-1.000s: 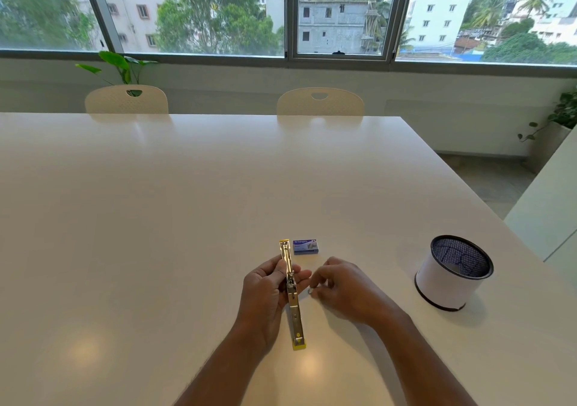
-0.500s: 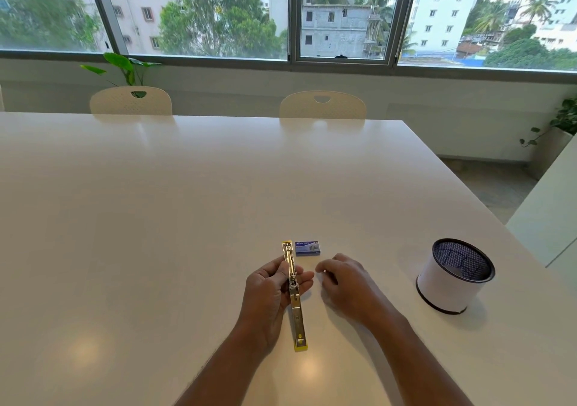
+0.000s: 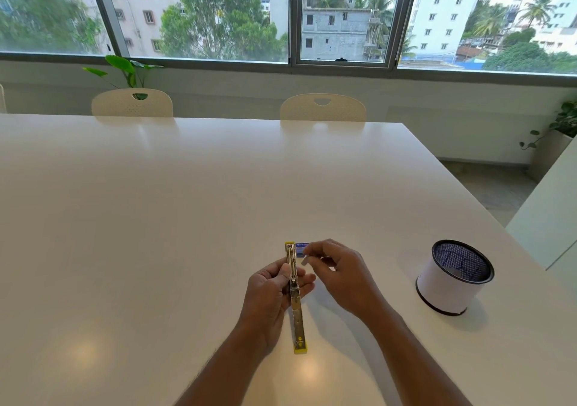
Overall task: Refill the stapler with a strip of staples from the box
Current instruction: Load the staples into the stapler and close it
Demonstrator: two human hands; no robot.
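Above the table (image 3: 156, 218), left hand (image 3: 268, 296) clasps the opened stapler (image 3: 295, 296); right hand (image 3: 340, 274) pinches a staple strip (image 3: 304, 261).

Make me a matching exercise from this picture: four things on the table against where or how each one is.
Things:
1. stapler
2. strip of staples
3. staple box
4. mesh cup

States:
A. pinched in the right hand's fingertips
B. alone at the table's right side
C. opened out flat, gripped by the left hand
D. partly hidden behind the right hand

Pairs: 1-C, 2-A, 3-D, 4-B
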